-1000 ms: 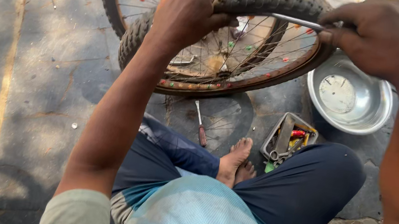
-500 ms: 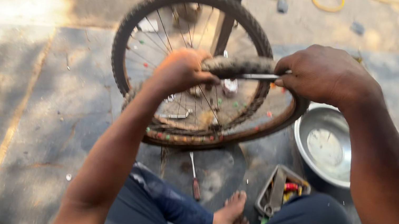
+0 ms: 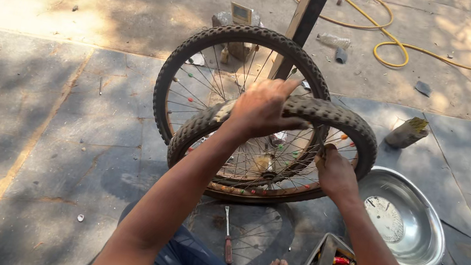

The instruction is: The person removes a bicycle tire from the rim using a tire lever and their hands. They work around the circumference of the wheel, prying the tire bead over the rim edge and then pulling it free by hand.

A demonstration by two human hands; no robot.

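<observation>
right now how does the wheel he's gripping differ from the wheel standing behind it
The front wheel has its tyre pulled partly off, leaving a bare reddish rim along the bottom; the back wheel has its tyre seated all round. The left hand and right hand hold the front wheel; no hand is on the back wheel, which stands by a wooden post. Both are spoked with knobbly tyres.

Small rectangular box [image 3: 241, 14] with pale label panel standing on pavement behind upright wheel [image 3: 237, 82], beside wooden post [image 3: 307, 18]. Clear plastic bottle [image 3: 333, 40] lying right of post. No signs or screens showing.
</observation>
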